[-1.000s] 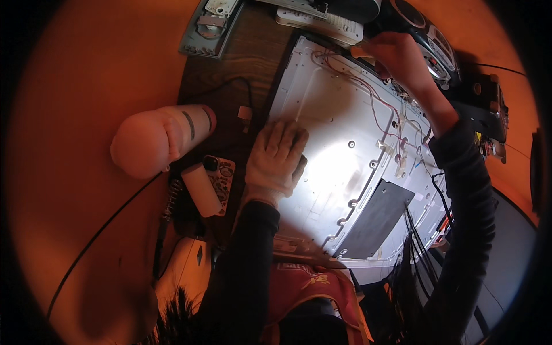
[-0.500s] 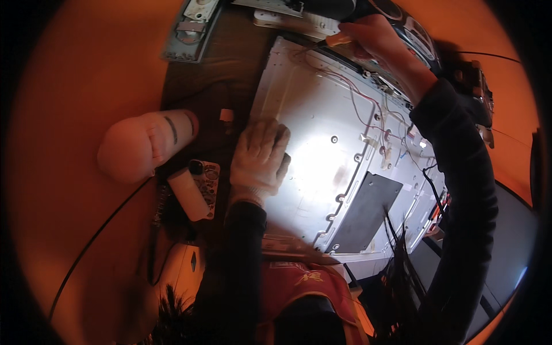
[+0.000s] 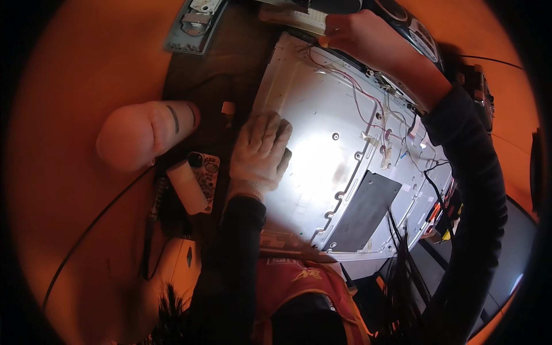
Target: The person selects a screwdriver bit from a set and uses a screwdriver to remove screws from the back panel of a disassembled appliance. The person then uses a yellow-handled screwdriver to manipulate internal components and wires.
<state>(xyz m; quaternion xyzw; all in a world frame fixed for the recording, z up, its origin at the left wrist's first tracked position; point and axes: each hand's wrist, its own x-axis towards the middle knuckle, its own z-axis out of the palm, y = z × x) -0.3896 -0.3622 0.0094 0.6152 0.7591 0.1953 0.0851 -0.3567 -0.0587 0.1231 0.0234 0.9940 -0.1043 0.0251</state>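
A large silver metal back panel point(image 3: 290, 92), likely from a flat screen, lies tilted in front of me, lit by a bright spot. My left hand point(image 3: 261, 152), in a pale knit glove, rests on its left edge with fingers stretched out. At the far edge, my right hand point(image 3: 356, 37) is closed around a screwdriver point(image 3: 323, 42); only a bit of its orange handle shows, and the tip is hard to make out. Thin red and dark wires point(image 3: 351, 80) run over the panel near that hand. A dark rectangular plate point(image 3: 365, 213) sits on the panel's near right.
Left of the panel are a phone in a patterned case point(image 3: 210, 169), a white cylinder point(image 3: 187, 187) and a large pinkish-white rounded object point(image 3: 138, 135). A grey plastic part point(image 3: 194, 26) lies at the far left. A dark speaker-like device point(image 3: 411, 29) stands beyond the panel.
My right hand has turned and shifted slightly left, covering most of the screwdriver handle that showed before. My left hand stays on the panel.
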